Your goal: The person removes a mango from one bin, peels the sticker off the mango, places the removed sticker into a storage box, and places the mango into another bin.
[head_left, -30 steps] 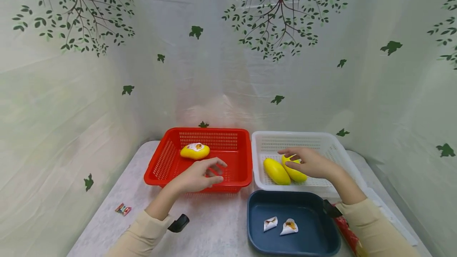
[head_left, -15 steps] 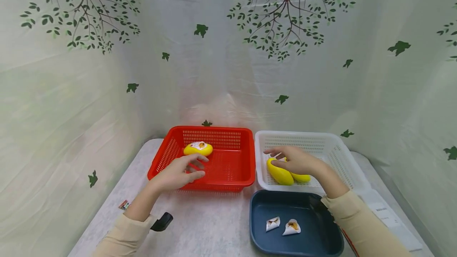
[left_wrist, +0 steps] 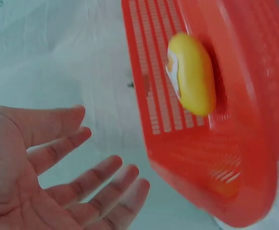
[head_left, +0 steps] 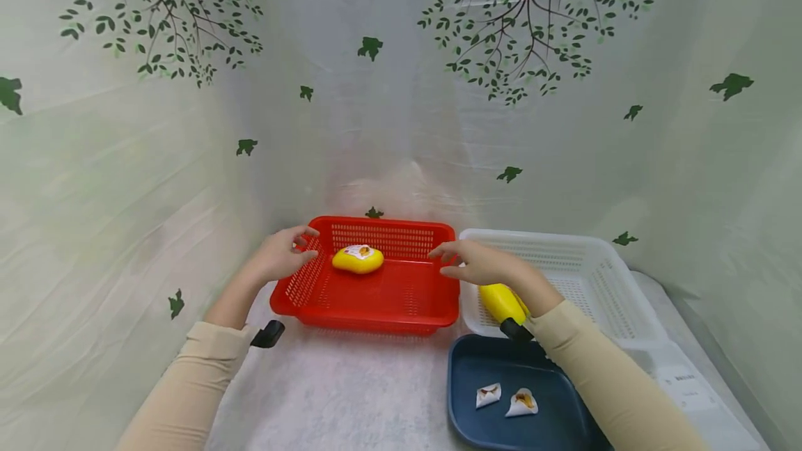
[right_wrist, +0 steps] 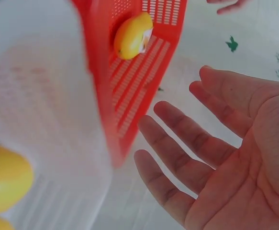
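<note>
A red basket sits mid-table with one yellow mango-shaped toy that bears a white label inside it; the same toy shows in both wrist views. My left hand hovers open at the basket's far left corner, fingers spread, holding nothing. My right hand hovers open above the basket's right rim, also holding nothing. In the white basket to the right lies a plain yellow toy, partly hidden by my right forearm.
A dark blue tray at the near right holds two small crumpled white wrappers. A printed backdrop with trees encloses the table on three sides. White paper lies at the table's right edge.
Both hands have risen and moved left and back: the left from the red basket's front rim to its far left corner, the right from the yellow toys in the white basket to the red basket's right rim.
</note>
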The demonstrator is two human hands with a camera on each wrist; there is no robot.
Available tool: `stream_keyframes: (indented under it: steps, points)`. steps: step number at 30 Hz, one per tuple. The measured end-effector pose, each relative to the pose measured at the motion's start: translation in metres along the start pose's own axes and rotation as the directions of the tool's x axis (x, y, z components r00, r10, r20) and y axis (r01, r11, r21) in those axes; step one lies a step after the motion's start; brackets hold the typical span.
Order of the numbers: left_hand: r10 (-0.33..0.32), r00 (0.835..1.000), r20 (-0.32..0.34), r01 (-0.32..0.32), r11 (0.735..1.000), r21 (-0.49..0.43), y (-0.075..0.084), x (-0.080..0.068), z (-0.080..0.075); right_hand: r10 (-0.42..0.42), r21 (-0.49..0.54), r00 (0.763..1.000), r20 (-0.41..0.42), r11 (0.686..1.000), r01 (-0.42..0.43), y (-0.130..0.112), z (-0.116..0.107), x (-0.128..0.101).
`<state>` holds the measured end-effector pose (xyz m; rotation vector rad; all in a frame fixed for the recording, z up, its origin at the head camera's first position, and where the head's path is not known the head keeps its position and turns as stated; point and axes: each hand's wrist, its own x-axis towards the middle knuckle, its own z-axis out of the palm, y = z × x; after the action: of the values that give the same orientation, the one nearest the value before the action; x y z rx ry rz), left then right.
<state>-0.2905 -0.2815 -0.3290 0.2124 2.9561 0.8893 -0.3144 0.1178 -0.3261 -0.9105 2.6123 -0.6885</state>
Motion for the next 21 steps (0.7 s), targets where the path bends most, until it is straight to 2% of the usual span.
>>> stream_keyframes:
  steps: [4, 7, 13, 21]
  points:
    - [-0.061, 0.998, 0.005, 0.061, 0.998, 0.005, -0.009, 0.016, -0.008, -0.01, -0.02, 0.999, 0.038, 1.0, 0.011, -0.011, 0.001, 0.031]
    - [-0.123, 0.992, 0.039, 0.124, 0.992, -0.023, -0.018, 0.027, -0.01, -0.008, -0.05, 0.998, 0.057, 0.999, 0.011, -0.021, 0.003, 0.053]
    - [-0.246, 0.959, 0.138, 0.265, 0.954, -0.142, -0.029, 0.043, -0.01, 0.01, -0.054, 0.994, 0.112, 0.999, -0.004, -0.039, 0.014, 0.095]
    - [-0.333, 0.921, 0.205, 0.37, 0.911, -0.185, -0.044, 0.056, -0.009, 0.004, -0.012, 0.988, 0.157, 1.0, -0.002, -0.047, 0.033, 0.143]
